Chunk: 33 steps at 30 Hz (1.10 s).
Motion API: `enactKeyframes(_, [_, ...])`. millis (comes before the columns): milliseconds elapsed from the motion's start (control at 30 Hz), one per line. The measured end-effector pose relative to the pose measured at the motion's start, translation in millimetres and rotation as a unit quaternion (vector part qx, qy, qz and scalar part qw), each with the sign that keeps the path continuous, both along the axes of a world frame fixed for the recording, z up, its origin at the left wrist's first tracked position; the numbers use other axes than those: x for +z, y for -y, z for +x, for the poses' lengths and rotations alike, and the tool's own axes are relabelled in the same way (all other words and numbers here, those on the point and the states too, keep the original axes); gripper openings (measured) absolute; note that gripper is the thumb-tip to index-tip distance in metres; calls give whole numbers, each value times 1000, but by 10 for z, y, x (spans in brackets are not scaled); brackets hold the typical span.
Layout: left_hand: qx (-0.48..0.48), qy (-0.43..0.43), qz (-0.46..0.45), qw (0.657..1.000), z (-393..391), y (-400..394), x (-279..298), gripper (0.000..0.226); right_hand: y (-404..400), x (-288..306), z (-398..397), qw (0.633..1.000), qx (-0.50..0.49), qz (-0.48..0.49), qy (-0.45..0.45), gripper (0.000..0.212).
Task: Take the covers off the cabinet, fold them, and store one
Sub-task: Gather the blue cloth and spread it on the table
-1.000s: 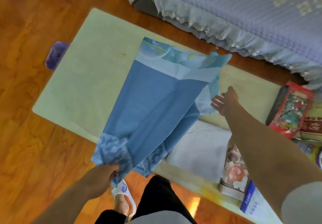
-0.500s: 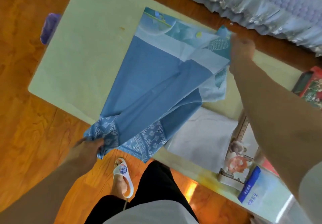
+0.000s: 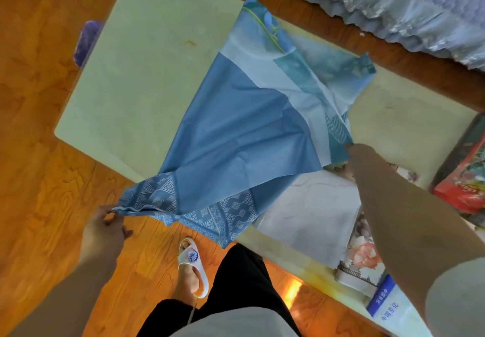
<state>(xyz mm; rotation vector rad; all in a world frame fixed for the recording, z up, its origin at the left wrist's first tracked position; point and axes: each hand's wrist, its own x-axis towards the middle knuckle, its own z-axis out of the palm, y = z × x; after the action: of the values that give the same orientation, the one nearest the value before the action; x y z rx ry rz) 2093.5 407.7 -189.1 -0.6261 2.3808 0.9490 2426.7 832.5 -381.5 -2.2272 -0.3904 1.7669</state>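
A blue cover [image 3: 236, 126] with a patterned hem and a lighter printed band lies partly spread across a pale green table top [image 3: 147, 69]. My left hand [image 3: 105, 229] pinches its near patterned corner, held out past the table's front edge. My right hand [image 3: 359, 158] grips the cover's right edge at the teal band, above the table. A folded white cover [image 3: 307, 213] lies on the table under the blue one's near right side.
A bed with a lilac frilled spread [image 3: 393, 3] runs along the far side. Red packets [image 3: 467, 179], a flowered packet [image 3: 364, 258] and a blue-labelled bag [image 3: 388, 308] crowd the table's right end. A purple object [image 3: 85, 41] lies by the left edge. My slippered foot [image 3: 191, 266] stands on wooden floor.
My right hand has carried the cover's far right corner toward me, folding the light band over the blue part. My left hand has kept its pinch and shifted slightly left.
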Motion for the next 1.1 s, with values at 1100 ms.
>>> enactKeyframes(1100, [1, -339, 422, 840, -2163, -1880, 3690, 29, -1684, 5604, -1254, 879, 114, 459, 64, 34])
